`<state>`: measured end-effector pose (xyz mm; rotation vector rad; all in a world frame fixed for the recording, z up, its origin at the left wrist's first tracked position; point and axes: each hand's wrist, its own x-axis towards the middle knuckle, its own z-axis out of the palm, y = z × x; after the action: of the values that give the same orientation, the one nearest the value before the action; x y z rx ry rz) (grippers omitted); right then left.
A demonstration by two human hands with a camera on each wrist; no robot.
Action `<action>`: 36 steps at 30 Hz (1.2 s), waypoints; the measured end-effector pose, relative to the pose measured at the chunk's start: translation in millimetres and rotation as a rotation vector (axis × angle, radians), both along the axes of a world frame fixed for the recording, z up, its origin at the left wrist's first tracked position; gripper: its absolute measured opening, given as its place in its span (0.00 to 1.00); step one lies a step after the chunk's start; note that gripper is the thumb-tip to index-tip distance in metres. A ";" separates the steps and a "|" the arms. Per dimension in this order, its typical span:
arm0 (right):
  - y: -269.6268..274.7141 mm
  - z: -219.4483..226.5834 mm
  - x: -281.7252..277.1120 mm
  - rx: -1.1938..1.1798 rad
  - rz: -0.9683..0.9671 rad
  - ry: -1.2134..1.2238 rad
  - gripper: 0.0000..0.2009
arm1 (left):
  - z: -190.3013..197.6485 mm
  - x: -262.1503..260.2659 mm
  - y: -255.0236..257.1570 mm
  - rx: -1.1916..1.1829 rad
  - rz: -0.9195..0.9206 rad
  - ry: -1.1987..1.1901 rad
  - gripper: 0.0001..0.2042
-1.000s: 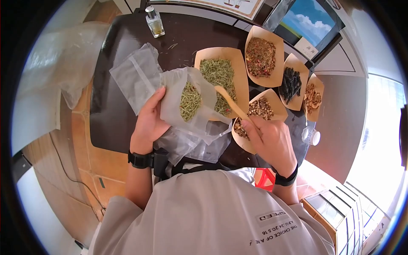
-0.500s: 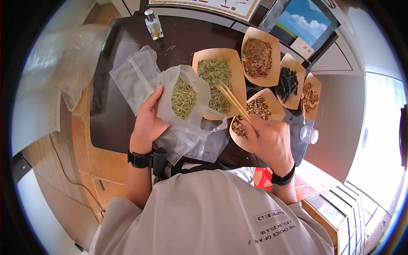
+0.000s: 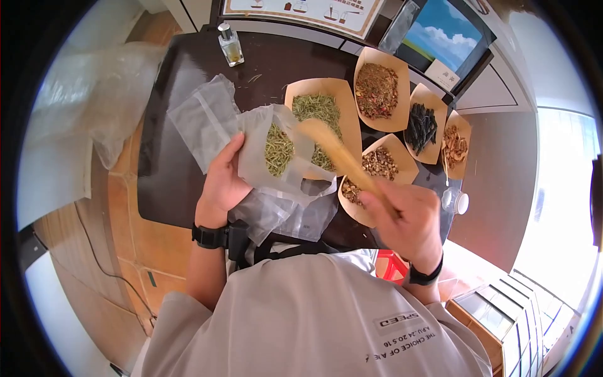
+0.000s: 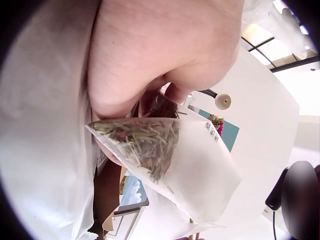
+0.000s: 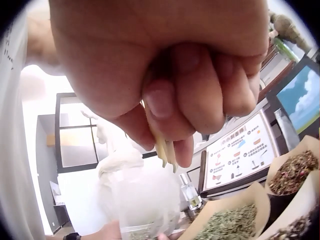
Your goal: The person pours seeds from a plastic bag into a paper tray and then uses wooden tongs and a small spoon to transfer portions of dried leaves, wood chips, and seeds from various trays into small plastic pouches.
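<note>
My left hand point(image 3: 223, 182) holds a frosted translucent bag point(image 3: 254, 160) by its left side, with cut dried green herb point(image 3: 278, 151) showing inside. In the left wrist view the herb point(image 4: 150, 145) fills the bag's upper-left part, and small dark writing marks its side. My right hand point(image 3: 408, 217) grips a pair of wooden tongs point(image 3: 342, 157), blurred, their front end overlapping the bag's right edge. Two narrow tong ends point(image 5: 167, 155) stick out below the curled fingers in the right wrist view. Just behind the bag stands a paper tray point(image 3: 352, 107) of the same green herb.
More paper trays hold reddish mixed herbs point(image 3: 377, 91), black strips point(image 3: 422, 127), brown pieces point(image 3: 455, 146) and chopped bits point(image 3: 380, 163). Flat empty bags point(image 3: 204, 119) lie left. A glass bottle point(image 3: 231, 47) stands at the back; a clear bottle point(image 3: 455, 201) lies at the right edge.
The tongs have moved left, from over the green herb tray to the bag's right edge. Their two arms, seen apart half a second ago, now overlap in the head view. The left hand keeps hold of the bag.
</note>
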<state>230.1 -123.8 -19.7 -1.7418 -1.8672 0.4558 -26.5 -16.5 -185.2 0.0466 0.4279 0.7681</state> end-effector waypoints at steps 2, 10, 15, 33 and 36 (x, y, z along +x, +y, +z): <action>-4.0 3.4 8.4 -0.095 -0.119 0.007 0.07 | 0.3 0.8 -0.6 -0.004 -0.006 0.004 0.21; -9.0 -36.3 18.5 -0.379 -0.130 -0.061 0.12 | 4.6 1.2 -1.4 0.087 0.002 -0.092 0.22; -1.7 -34.1 1.0 -0.344 -0.089 0.008 0.13 | 5.6 1.1 -1.0 0.119 -0.004 -0.160 0.22; -6.9 -44.8 24.0 0.031 -0.067 -0.140 0.10 | 28.8 -14.5 -12.7 0.366 0.083 -0.097 0.23; -9.7 -29.5 26.4 -0.071 -0.104 -0.100 0.12 | 35.5 -13.3 -14.0 0.122 0.044 -0.165 0.24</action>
<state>256.5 -133.5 -49.2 -1.9310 -1.8373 0.4061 -39.8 -30.5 -149.8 0.0878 0.2259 0.8346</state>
